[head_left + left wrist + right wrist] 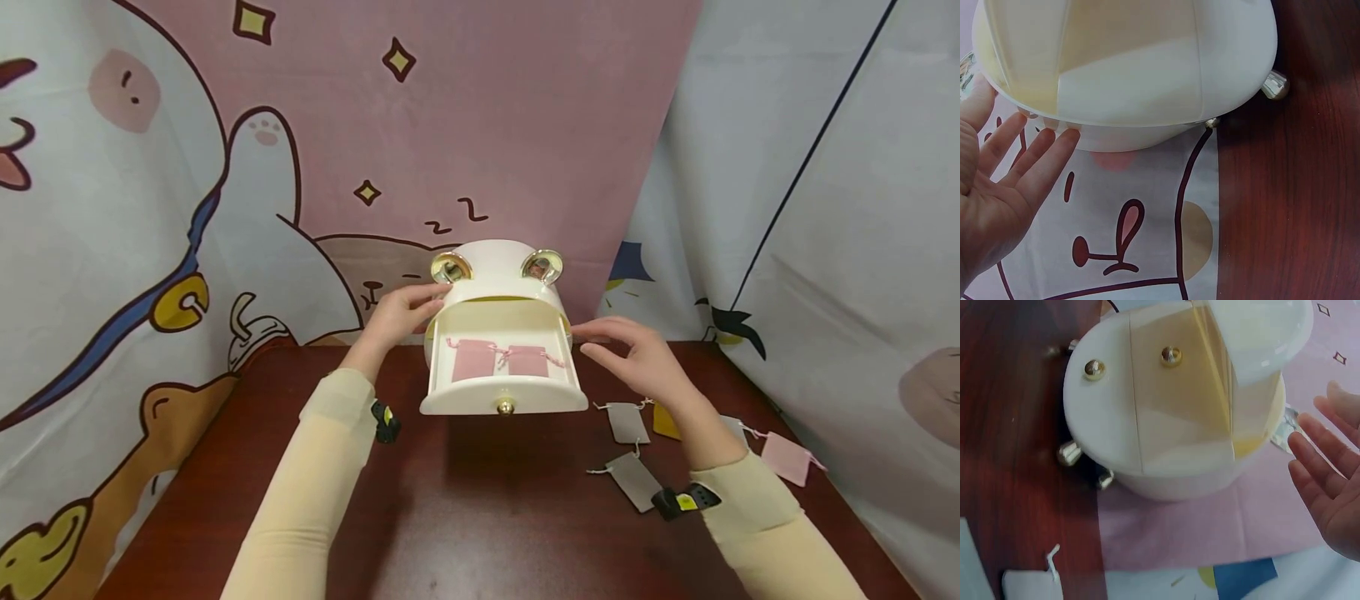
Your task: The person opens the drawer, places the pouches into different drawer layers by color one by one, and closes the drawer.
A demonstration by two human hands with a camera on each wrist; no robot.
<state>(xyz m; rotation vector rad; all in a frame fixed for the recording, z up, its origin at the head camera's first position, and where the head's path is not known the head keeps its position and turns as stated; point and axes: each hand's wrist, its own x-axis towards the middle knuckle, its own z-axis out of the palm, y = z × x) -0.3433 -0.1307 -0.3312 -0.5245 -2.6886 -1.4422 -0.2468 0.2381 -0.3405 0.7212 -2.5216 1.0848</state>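
Observation:
A rounded white jewelry box (495, 262) with gold ear-shaped pieces stands at the back of the table. Its top drawer (465, 398) is pulled out, with a round gold knob (506, 407) on the front. Inside lie two pink drawstring pouches (474, 360), side by side. My left hand (397, 321) is at the box's left side, fingertips right at the edge of its body in the left wrist view. On the other side, my right hand (637, 354) is held with fingers extended. In the right wrist view a gap shows between those fingers and the box.
Two grey pouches (634, 482) lie on the brown table (495, 525) right of the box. A yellow pouch (664, 422) is partly hidden by my right forearm, and a pink pouch (786, 458) lies farther right. Cartoon-printed cloth (480, 125) hangs behind.

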